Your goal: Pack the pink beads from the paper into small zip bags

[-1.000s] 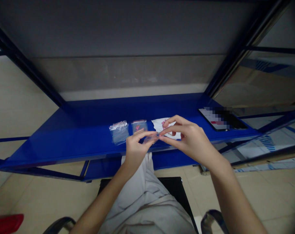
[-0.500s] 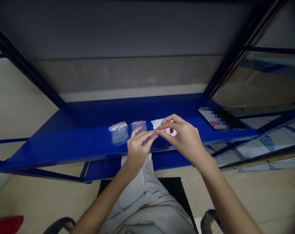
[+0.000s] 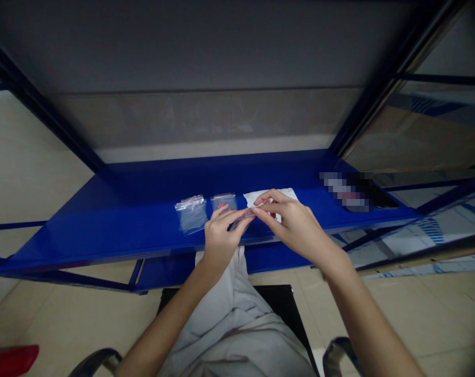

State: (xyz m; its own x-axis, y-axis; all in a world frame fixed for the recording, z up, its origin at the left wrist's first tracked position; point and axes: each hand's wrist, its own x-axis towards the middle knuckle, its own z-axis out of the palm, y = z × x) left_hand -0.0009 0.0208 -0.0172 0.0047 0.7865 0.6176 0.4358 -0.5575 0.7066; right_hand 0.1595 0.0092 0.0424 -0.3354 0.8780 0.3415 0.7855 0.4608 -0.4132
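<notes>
**While a small clear bag is pinched between both hands, more of a white sheet is uncovered**

The left hand and right hand are closed on the bag, their fingertips meeting at its edge, and it is held just above a blue metal shelf. Behind them, the white sheet is less covered by the right hand than a second ago. Left of the hands, a clear zip bag and a second zip bag are laid. A pixelated phone is left well to the right.

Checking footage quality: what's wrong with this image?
Head view: dim light, soft sheen along the glossy blue metal shelf; the flat dark phone is pixelated; frame edges bend and darken; the small clear plastic bag between the fingers is faint.
</notes>
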